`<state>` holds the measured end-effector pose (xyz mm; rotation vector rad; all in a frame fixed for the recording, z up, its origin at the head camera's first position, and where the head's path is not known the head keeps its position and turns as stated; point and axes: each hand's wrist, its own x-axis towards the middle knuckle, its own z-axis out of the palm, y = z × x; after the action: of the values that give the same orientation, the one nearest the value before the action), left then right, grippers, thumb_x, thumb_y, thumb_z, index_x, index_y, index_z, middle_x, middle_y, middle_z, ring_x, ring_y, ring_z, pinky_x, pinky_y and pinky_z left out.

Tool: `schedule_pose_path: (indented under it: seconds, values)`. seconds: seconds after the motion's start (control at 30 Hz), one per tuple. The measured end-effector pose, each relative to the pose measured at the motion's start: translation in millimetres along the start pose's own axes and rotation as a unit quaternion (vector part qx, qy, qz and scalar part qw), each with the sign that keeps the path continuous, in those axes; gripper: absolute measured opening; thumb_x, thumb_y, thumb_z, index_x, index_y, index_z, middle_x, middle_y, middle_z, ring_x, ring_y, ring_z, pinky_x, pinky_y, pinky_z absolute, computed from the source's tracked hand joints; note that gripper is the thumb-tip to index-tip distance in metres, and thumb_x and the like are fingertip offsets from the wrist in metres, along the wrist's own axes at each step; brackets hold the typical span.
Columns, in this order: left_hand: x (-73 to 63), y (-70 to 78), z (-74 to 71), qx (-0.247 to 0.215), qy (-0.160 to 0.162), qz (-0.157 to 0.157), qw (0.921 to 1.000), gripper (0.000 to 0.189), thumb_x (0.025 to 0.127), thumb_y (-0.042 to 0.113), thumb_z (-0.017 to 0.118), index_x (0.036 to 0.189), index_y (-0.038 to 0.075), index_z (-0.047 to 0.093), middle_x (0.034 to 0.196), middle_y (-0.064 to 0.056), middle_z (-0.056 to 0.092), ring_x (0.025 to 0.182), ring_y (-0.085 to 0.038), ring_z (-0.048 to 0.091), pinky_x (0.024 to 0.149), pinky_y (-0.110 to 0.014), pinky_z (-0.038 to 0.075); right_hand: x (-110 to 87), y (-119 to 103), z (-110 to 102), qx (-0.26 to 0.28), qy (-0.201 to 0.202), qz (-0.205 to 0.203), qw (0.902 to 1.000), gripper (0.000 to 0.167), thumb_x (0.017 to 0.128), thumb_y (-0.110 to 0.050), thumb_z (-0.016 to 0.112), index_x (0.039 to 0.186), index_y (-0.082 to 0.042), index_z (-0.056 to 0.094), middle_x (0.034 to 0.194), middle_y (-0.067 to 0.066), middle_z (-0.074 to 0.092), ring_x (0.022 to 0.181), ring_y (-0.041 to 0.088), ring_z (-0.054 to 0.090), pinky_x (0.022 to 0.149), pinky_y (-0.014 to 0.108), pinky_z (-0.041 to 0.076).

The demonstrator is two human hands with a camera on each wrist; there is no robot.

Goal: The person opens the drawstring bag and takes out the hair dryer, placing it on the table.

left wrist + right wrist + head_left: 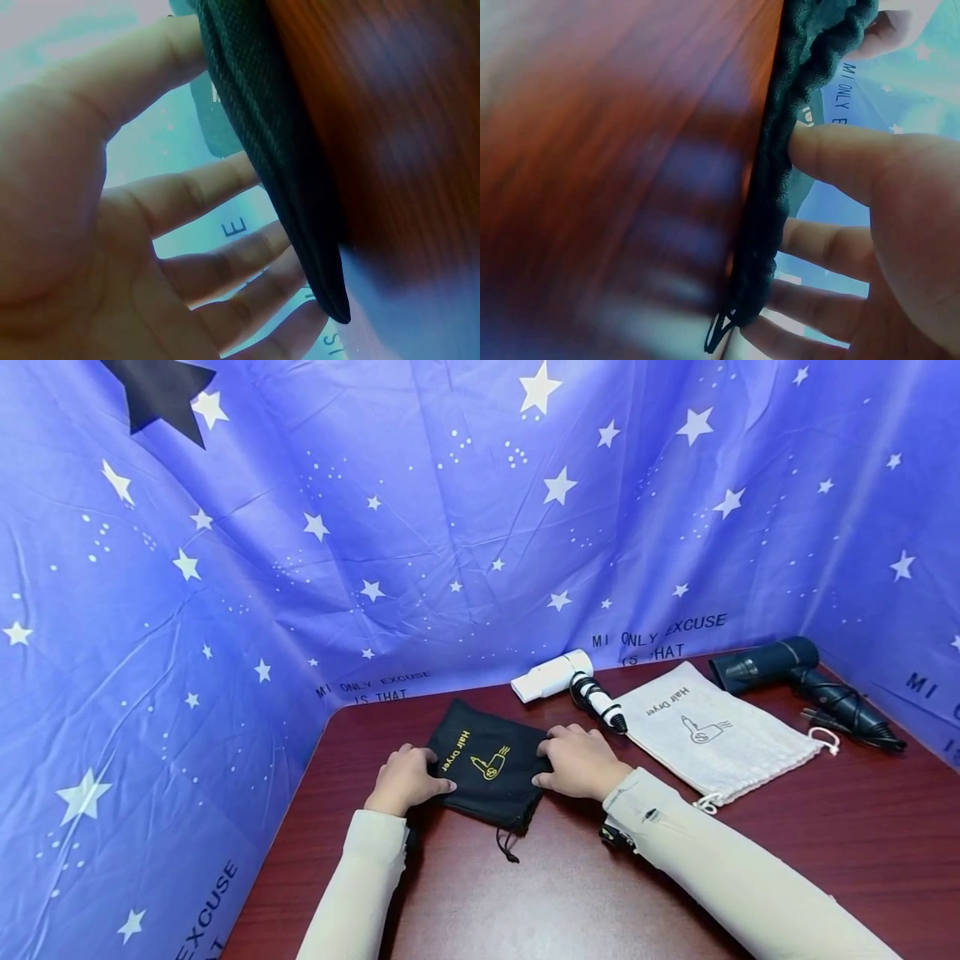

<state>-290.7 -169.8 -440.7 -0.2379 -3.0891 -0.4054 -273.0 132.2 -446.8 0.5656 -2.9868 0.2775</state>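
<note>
A black drawstring bag (491,768) printed with yellow "Hair Dryer" lettering and a dryer drawing lies flat on the table in the head view. My left hand (405,779) rests at its left edge, thumb and spread fingers touching the cloth. At the gathered right edge is my right hand (581,762), with thumb and fingers against the ruffled opening. In the left wrist view the bag's edge (262,142) hides some fingertips. The gathered hem (776,180) likewise covers fingertips in the right wrist view. The bag's black cord (507,847) trails towards the front.
A white hair dryer (555,675) with its cord wound round the handle lies behind my right hand. Right of it are a white drawstring bag (712,735) and a black hair dryer (772,664). Purple star-patterned cloth (450,527) borders the dark red table (510,910).
</note>
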Motion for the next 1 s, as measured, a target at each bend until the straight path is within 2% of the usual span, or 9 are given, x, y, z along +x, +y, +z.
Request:
schedule_pose_path:
  seconds: [0.57,1.0]
  values:
    - [-3.7,16.5,4.5,0.012,-0.001,0.036,0.9993,0.059,0.076,0.049,0.088,0.118,0.011,0.075,0.117,-0.012,0.068,0.111,-0.036,0.064,0.093,-0.058,0.052,-20.5,14,-5,-0.009,-0.001,0.012,0.9999,0.049,0.084,-0.052,0.079,0.117,-0.016,0.076,0.13,0.012,0.066,0.117,0.034,0.061,0.087,0.058,0.049]
    - [-10.4,33.8,6.4,0.011,-0.01,0.075,0.997,0.056,0.079,0.046,0.086,0.12,0.011,0.075,0.125,-0.012,0.069,0.115,-0.038,0.065,0.093,-0.058,0.052,-46.1,22,-11,-0.023,-0.001,0.034,0.9992,0.049,0.085,-0.051,0.079,0.116,-0.014,0.075,0.129,0.015,0.067,0.115,0.038,0.061,0.089,0.062,0.049]
